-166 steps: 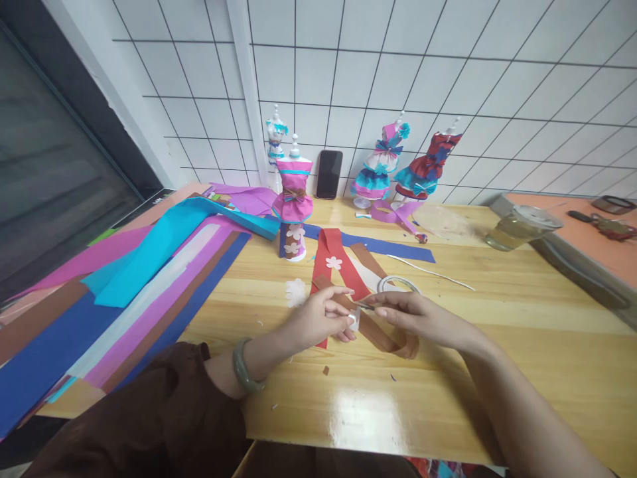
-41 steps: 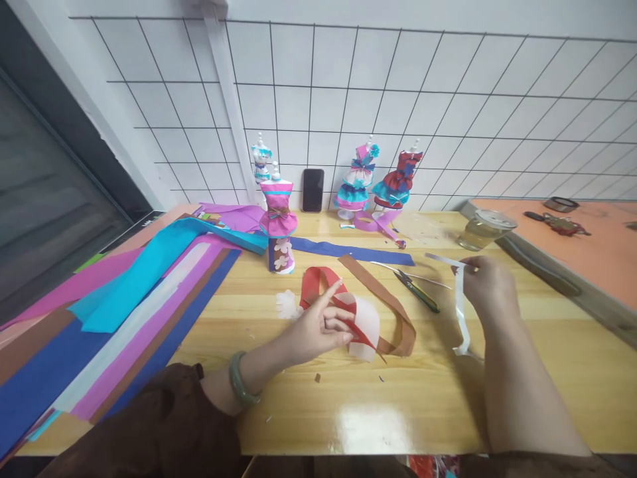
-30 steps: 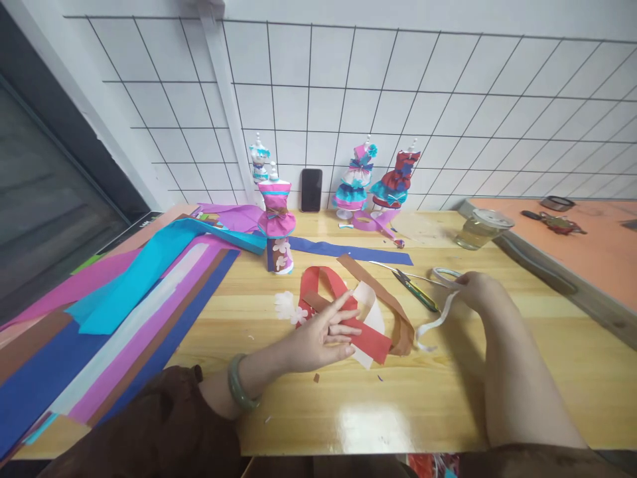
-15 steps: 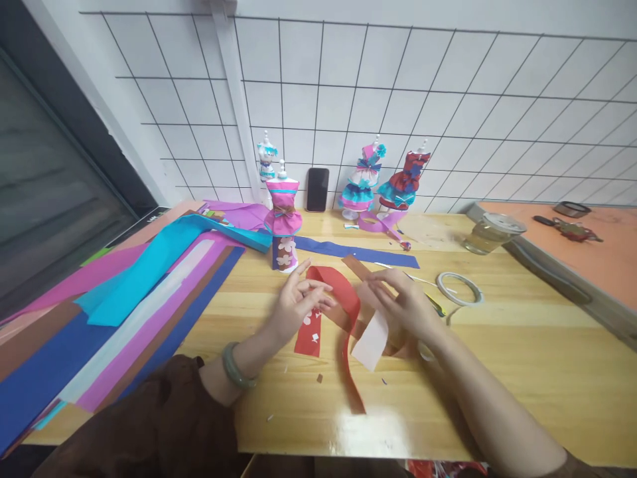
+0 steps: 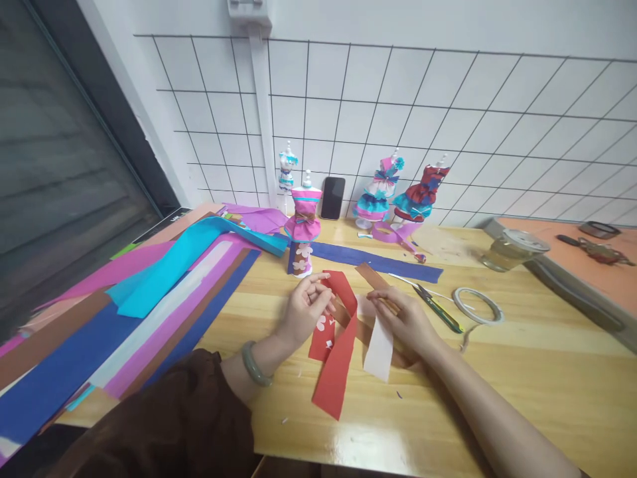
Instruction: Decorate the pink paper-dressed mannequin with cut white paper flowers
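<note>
The left hand (image 5: 302, 312) is at a red strip (image 5: 336, 378), the right hand (image 5: 407, 323) at a pale strip (image 5: 379, 353); each grip's hold is unclear. Light handling should prevent creases.

A red strip (image 5: 338, 365) is crossing the gap between the left hand (image 5: 304, 309) and right hand (image 5: 404, 315). A pink doll (image 5: 304, 229) is standing close ahead. A cutter (image 5: 440, 309) and tape roll (image 5: 497, 313) are blocking the right; past them, the table (image 5: 542, 345) is lying open.

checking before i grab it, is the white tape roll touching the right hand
Apart. The head view shows the cutters and bare table between the white tape roll and the right hand.
</note>
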